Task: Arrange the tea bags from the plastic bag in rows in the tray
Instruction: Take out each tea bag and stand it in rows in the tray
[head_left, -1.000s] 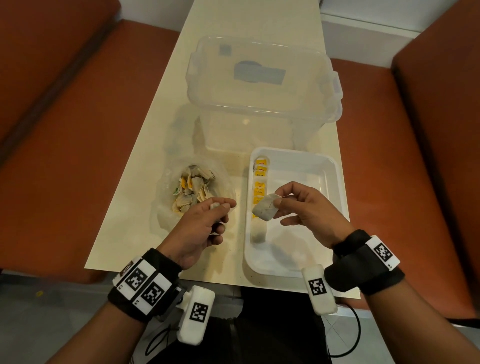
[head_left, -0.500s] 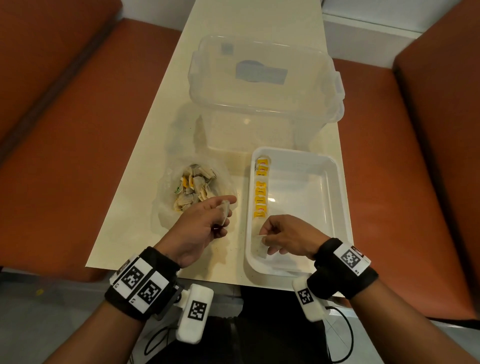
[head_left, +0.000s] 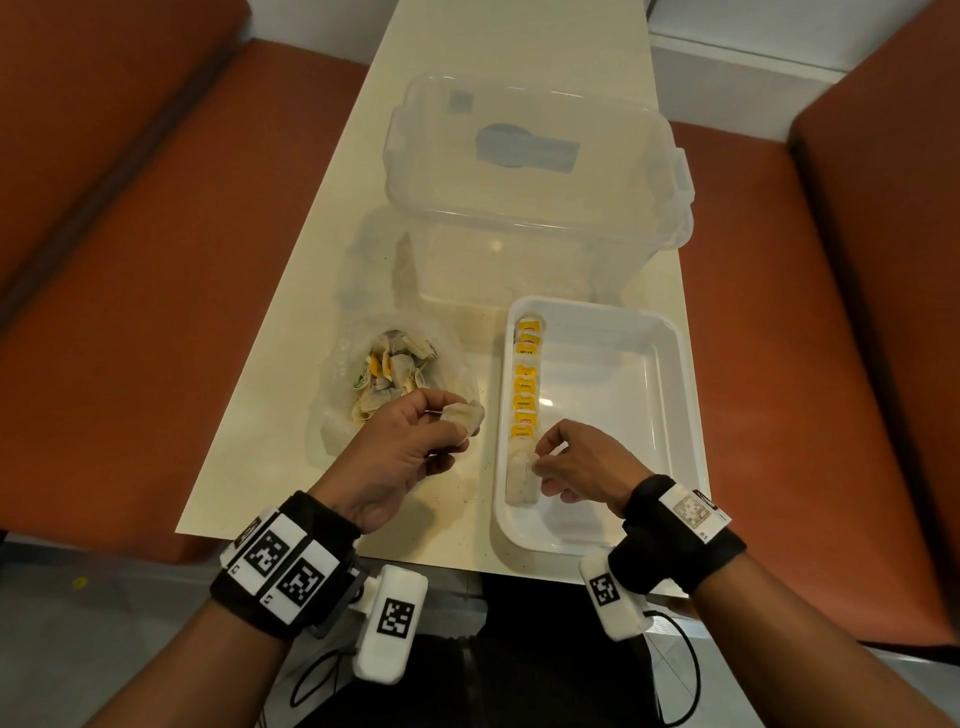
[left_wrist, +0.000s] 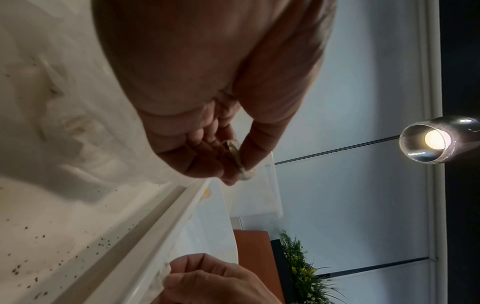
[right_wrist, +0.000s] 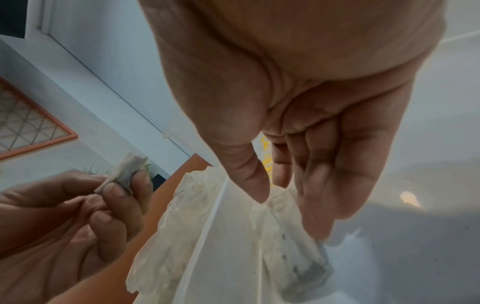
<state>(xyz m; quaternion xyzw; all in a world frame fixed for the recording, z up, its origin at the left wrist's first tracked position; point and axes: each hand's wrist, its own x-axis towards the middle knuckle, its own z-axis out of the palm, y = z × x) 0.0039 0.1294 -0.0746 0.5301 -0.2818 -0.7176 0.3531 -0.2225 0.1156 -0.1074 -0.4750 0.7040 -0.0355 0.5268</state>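
A white tray (head_left: 649, 530) holds a row of tea bags with yellow tags (head_left: 525, 384) along its left wall. At the near end of that row lies a pale tea bag (head_left: 519, 486) (right_wrist: 298, 265). My right hand (head_left: 537, 462) pinches its top edge, thumb and fingers curled down onto it (right_wrist: 270, 197). My left hand (head_left: 452, 421) hovers between the plastic bag (head_left: 332, 395) and the tray. It pinches another tea bag (head_left: 467, 415) (left_wrist: 235, 156) (right_wrist: 124, 172) between thumb and fingers. Several more tea bags (head_left: 395, 364) lie in the plastic bag.
A large clear storage box (head_left: 535, 182) stands at the back of the cream table (head_left: 291, 441), just behind the tray. Orange bench seats (head_left: 130, 312) flank the table on both sides. Tea dust speckles the tabletop (left_wrist: 39, 236).
My right hand came down and toward me, laying its tea bag at the near end of the row. My left hand brought a tea bag up and rightward from the plastic bag.
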